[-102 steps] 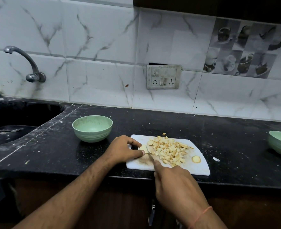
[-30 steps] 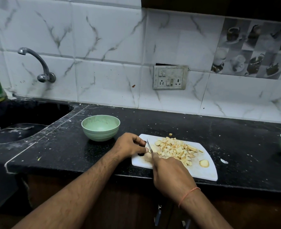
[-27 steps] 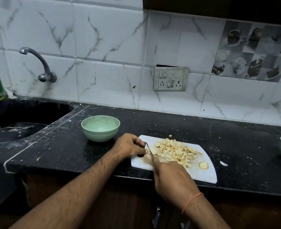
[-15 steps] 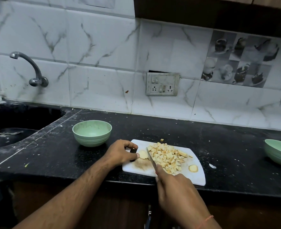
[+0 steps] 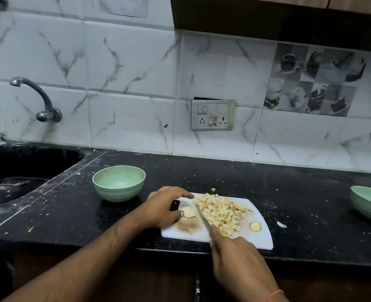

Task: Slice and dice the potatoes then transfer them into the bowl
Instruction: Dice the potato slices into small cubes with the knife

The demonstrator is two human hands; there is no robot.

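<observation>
A white cutting board (image 5: pixel 259 237) lies at the counter's front edge with a heap of diced potato (image 5: pixel 220 211) on its middle. A flat potato slice (image 5: pixel 188 212) lies on the board's left part, and my left hand (image 5: pixel 164 207) rests over that end with its thumb tip against the slice. My right hand (image 5: pixel 237 251) grips a knife (image 5: pixel 202 217); its blade stands between the slice and the heap. A single round slice (image 5: pixel 255 226) sits at the board's right. A pale green bowl (image 5: pixel 118 183) stands left of the board.
A second green bowl (image 5: pixel 368 205) sits at the counter's far right. A sink (image 5: pixel 14 171) with a spoon in it lies to the left, under a wall tap (image 5: pixel 36 99). A power socket (image 5: pixel 213 114) is on the tiled wall. A small white scrap (image 5: pixel 281 224) lies right of the board.
My left hand has let the potato piece lie flat as a slice and its fingers have spread over the board's end. The knife blade has shifted right, against the diced heap.
</observation>
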